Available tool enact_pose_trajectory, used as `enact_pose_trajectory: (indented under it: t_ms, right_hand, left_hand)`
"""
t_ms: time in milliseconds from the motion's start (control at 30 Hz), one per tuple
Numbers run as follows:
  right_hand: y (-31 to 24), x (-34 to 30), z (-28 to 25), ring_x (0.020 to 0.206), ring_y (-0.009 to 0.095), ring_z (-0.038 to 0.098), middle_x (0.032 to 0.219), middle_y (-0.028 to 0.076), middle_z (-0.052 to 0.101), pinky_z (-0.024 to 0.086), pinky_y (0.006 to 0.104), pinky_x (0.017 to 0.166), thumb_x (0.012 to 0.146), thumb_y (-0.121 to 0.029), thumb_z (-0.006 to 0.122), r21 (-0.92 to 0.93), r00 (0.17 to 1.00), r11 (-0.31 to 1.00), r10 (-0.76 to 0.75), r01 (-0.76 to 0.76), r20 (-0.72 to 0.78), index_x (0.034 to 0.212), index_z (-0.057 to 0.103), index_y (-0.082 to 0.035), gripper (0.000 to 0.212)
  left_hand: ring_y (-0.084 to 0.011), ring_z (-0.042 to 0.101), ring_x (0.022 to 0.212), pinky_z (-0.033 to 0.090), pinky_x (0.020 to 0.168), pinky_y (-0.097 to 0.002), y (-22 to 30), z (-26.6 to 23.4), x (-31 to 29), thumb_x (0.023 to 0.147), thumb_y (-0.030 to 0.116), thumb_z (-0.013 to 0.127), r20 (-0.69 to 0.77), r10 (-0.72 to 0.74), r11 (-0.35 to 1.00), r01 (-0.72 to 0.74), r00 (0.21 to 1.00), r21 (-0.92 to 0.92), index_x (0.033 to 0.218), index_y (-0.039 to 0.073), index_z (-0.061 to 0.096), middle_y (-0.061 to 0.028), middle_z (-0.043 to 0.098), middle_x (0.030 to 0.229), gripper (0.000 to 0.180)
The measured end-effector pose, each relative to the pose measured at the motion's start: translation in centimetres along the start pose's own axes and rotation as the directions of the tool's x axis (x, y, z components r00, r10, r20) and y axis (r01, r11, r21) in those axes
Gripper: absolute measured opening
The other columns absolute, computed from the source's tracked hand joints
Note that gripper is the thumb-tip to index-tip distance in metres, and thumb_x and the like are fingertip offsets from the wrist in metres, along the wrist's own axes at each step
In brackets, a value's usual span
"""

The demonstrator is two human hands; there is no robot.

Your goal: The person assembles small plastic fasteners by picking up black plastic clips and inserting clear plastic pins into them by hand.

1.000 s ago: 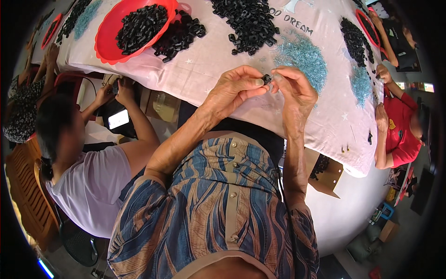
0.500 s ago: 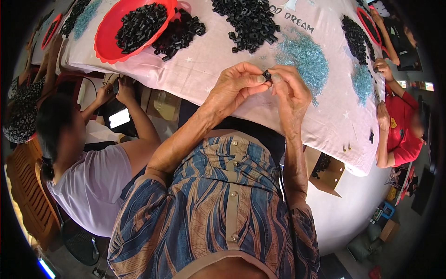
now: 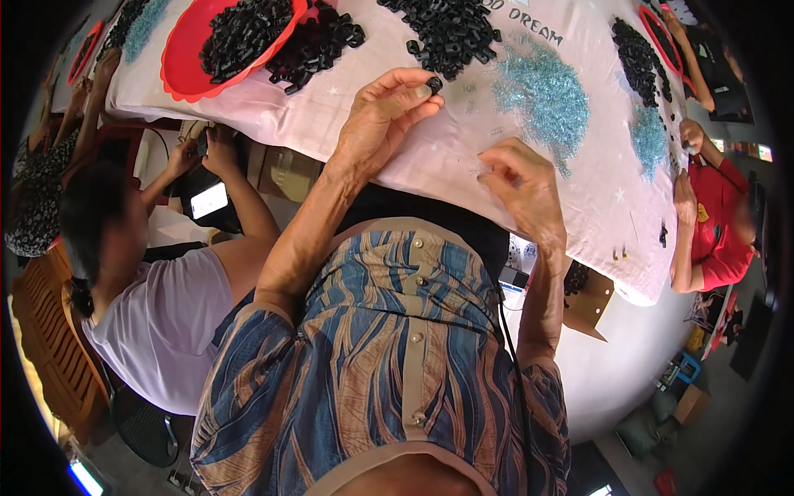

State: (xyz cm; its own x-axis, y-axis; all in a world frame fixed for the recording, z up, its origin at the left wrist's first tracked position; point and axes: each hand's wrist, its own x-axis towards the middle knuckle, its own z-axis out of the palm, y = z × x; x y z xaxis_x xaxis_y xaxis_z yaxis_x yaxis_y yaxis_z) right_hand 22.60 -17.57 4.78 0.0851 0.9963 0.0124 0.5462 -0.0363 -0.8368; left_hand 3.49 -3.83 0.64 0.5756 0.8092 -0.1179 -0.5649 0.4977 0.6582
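Observation:
My left hand (image 3: pixel 382 116) is raised over the table's near edge and pinches a small black ring-shaped part (image 3: pixel 433 83) between thumb and fingertips. My right hand (image 3: pixel 519 183) rests lower on the pale pink tablecloth (image 3: pixel 430 157), fingers curled with the tips together at a tiny piece I cannot make out. A pile of small light blue pieces (image 3: pixel 542 87) lies just beyond my right hand. A heap of black parts (image 3: pixel 451 29) sits beyond my left hand.
A red bowl (image 3: pixel 184 50) heaped with black parts stands at the far left, more black parts (image 3: pixel 318 45) spilled beside it. A seated person in a white top (image 3: pixel 157 322) holds a phone at my left. A person in red (image 3: pixel 715 223) works at the right end.
My hands were together at the black part; now they have separated. The left hand has lifted away with the part, and the right hand has dropped to the cloth.

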Motion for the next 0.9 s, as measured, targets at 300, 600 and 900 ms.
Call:
enact_pose_trajectory:
  t_ms: [300,600,900]
  right_hand:
    - [0.0,0.1,1.0,0.065,0.019,0.056,0.082,0.008,0.058,0.044,0.0294,0.058,0.080,0.003,0.067,-0.214,0.991,0.970,-0.128,0.116,-0.043,0.087,0.064,0.001,0.009]
    - [-0.8,1.6,1.2,0.072,0.030,0.061,0.085,0.010,0.059,0.049,0.0384,0.064,0.082,0.000,0.064,-0.340,0.982,0.927,-0.186,0.160,-0.044,0.088,0.062,-0.002,0.007]
    - [-0.6,0.5,0.3,0.073,0.025,0.064,0.091,0.010,0.060,0.050,0.0350,0.063,0.081,-0.001,0.067,-0.203,0.997,0.978,-0.065,0.054,-0.049,0.092,0.063,-0.001,0.012]
  left_hand:
    - [-0.0208,0.067,0.088,0.058,0.081,-0.0266,-0.4,-1.2,-0.1,0.092,0.001,0.057,0.000,-0.003,0.988,0.003,1.000,-0.157,0.111,-0.003,0.059,-0.0142,0.066,0.098,0.019]
    - [-0.0206,0.064,0.086,0.055,0.079,-0.0270,-0.9,-1.8,-0.5,0.092,0.003,0.057,0.040,0.056,0.971,-0.045,0.998,-0.233,0.109,-0.002,0.059,-0.0158,0.065,0.098,0.018]
    - [-0.0204,0.064,0.086,0.056,0.078,-0.0265,-0.8,-1.7,-0.4,0.092,0.003,0.057,0.061,0.065,0.962,-0.046,0.996,-0.269,0.108,-0.002,0.061,-0.0161,0.065,0.098,0.017]
